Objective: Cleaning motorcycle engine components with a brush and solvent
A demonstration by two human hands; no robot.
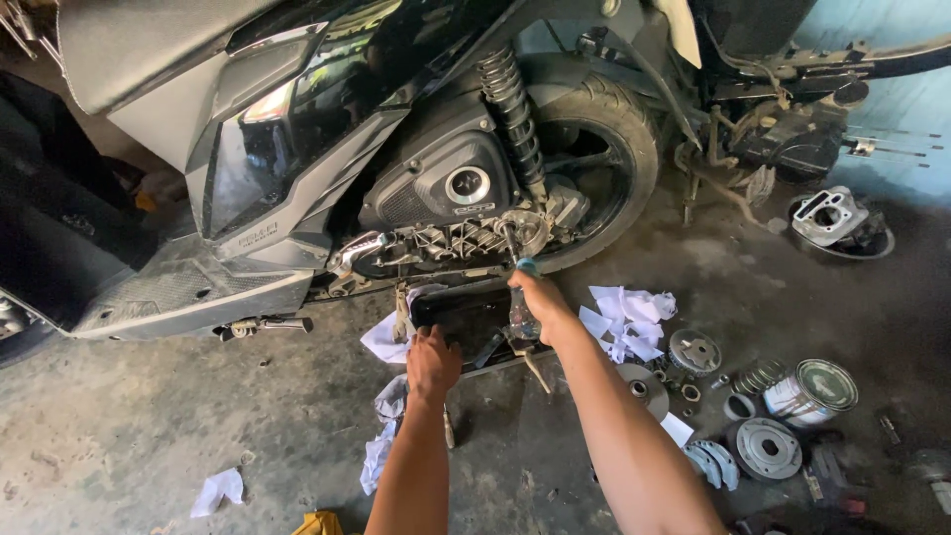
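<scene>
Black drain tray [466, 315] under the opened scooter crankcase [446, 241]: left hand [433, 363] grips its edge, right hand [536, 294] pinches a screwdriver [514, 245]; clutch parts [768, 448] remain unfitted beside it.

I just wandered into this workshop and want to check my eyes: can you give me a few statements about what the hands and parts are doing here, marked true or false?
1. The right hand holds a tool with a teal handle up against the scooter's engine case. True.
2. The left hand rests on the rear tyre. False: it reaches into the dark tray under the engine, well away from the tyre.
3. White crumpled paper scraps lie on the floor to the right of the right hand. True.
4. The metal can stands on the scooter's seat. False: it lies on the floor among loose round metal parts.
</scene>
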